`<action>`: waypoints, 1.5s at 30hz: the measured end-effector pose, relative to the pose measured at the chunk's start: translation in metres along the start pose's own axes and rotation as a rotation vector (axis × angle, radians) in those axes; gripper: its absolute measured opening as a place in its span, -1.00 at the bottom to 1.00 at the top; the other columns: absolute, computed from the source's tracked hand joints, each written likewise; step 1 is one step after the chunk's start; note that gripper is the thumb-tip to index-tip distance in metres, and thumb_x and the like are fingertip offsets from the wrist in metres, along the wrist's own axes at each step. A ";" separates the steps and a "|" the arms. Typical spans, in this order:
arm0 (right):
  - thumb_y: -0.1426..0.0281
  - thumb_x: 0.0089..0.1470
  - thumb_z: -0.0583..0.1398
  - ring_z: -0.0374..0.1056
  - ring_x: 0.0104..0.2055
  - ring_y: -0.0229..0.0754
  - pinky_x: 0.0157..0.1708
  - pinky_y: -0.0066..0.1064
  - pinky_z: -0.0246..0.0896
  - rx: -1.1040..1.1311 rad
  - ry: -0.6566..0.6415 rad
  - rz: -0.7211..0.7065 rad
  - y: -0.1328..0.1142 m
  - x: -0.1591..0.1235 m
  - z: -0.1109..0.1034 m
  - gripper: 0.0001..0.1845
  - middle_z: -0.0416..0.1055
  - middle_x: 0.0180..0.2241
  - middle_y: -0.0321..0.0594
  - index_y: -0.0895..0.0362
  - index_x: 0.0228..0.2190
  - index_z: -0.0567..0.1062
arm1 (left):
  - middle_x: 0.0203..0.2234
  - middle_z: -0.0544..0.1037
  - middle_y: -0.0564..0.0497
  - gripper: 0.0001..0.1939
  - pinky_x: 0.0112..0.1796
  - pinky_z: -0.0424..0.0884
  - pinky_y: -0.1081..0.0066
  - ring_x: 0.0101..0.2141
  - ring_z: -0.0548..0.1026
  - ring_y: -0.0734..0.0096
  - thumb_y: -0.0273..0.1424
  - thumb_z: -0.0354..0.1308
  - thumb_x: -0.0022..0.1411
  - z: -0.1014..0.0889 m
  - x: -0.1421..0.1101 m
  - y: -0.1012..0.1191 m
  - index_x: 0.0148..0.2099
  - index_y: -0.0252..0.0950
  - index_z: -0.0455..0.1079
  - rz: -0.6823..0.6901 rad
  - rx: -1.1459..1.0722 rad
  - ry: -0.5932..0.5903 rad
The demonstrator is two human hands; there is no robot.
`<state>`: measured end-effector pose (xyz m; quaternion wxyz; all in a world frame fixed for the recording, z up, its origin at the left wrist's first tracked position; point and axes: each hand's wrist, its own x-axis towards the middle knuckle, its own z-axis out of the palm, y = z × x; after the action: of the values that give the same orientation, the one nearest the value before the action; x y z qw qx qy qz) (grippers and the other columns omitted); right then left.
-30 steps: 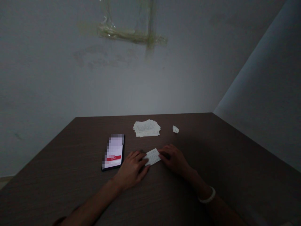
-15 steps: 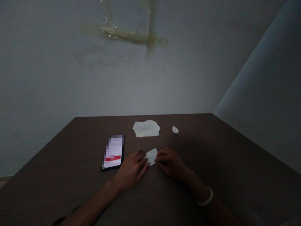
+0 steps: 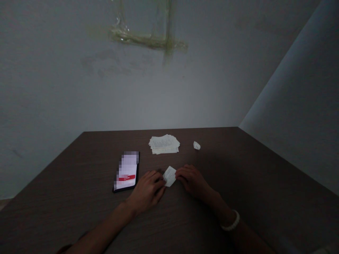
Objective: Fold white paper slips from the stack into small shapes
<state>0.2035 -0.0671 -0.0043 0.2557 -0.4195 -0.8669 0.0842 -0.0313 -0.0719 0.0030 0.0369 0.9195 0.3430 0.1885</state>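
Note:
Between my hands is a small white slip of paper [image 3: 170, 176] with lines of print too small to read. My left hand [image 3: 148, 188] pinches its left edge, fingers curled over the corner. On the opposite side my right hand [image 3: 192, 180], with a pale bracelet [image 3: 233, 222] at the wrist, grips the right corner between thumb and fingers. The slip is tilted, one corner pointing away from me. Beyond it lies a fanned pile of printed paper slips [image 3: 164, 144].
A phone [image 3: 126, 171] with a lit, partly blurred screen lies left of my left hand. A crumpled bit of white paper [image 3: 196, 145] rests right of the pile. The dark wooden table [image 3: 79, 169] meets a grey wall [image 3: 159, 95] marked with yellowed tape [image 3: 143, 41].
The slip has turned between my fingers and now stands more diamond-like. My right fingers have closed together more at its corner. The phone and the pile have stayed put.

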 end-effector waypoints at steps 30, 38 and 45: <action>0.38 0.00 0.29 0.25 -0.07 -0.07 -0.04 -0.20 0.14 0.018 0.047 0.114 -0.002 0.001 0.007 -0.65 0.41 -0.09 -0.15 0.08 -0.12 0.49 | -0.15 0.48 -0.07 -0.79 -0.07 0.32 0.17 -0.10 0.39 0.20 -0.47 -0.02 0.30 -0.005 0.003 -0.001 -0.17 -0.26 0.45 0.022 -0.174 -0.026; 0.39 -0.05 0.31 0.22 -0.06 -0.05 -0.05 -0.19 0.12 0.023 0.011 0.134 -0.009 0.005 0.000 -0.67 0.38 -0.11 -0.15 0.10 -0.18 0.45 | 0.04 0.40 -0.12 -0.64 0.05 0.23 0.01 0.05 0.31 0.08 -0.40 0.06 0.25 0.003 -0.001 -0.006 0.10 -0.24 0.29 -0.077 -0.130 0.016; 0.53 -0.15 0.34 0.29 -0.21 -0.13 -0.16 -0.27 0.12 0.154 0.075 0.148 -0.006 0.006 0.007 -0.68 0.43 -0.31 -0.27 0.09 -0.30 0.42 | 0.00 0.40 -0.11 -0.59 0.05 0.26 0.08 0.00 0.35 0.14 -0.39 0.07 0.25 0.001 0.000 -0.005 0.14 -0.24 0.21 -0.095 -0.217 0.030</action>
<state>0.1926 -0.0658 -0.0058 0.3126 -0.4642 -0.8144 0.1533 -0.0344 -0.0683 0.0009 0.1400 0.8898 0.3643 0.2364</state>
